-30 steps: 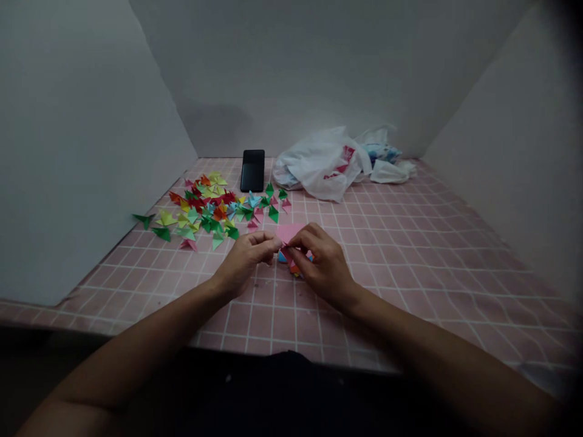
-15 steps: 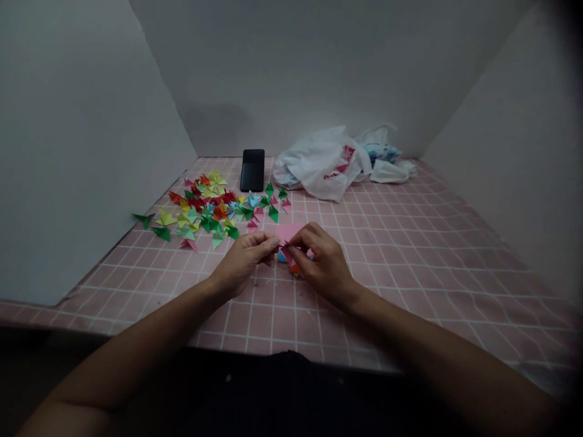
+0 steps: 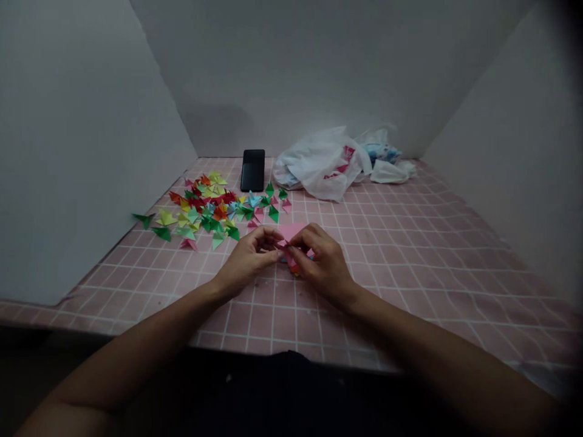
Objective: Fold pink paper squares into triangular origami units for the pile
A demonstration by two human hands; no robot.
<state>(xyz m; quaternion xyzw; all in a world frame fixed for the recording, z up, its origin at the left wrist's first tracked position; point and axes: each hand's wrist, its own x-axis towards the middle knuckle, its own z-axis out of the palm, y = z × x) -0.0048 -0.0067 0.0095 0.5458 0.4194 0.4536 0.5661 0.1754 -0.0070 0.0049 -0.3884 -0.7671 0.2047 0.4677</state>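
Left hand (image 3: pixel 248 258), right hand (image 3: pixel 323 264) both pinching pink folded paper (image 3: pixel 291 232) above pink grid-patterned surface (image 3: pixel 387 273); 3 white walls (image 3: pixel 77 139) around.

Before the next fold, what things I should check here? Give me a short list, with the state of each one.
1. Pink paper piece pinched by left hand and right hand: ok.
2. Multicoloured paper assembly steadied under the right hand: ok.
3. Pink piece fully seated in the assembly: cannot tell, fingers hide the join.
4. Loose folded paper units lying apart from the hands, to their left: ok.
5. Black phone and white plastic bag away from the hands: ok.
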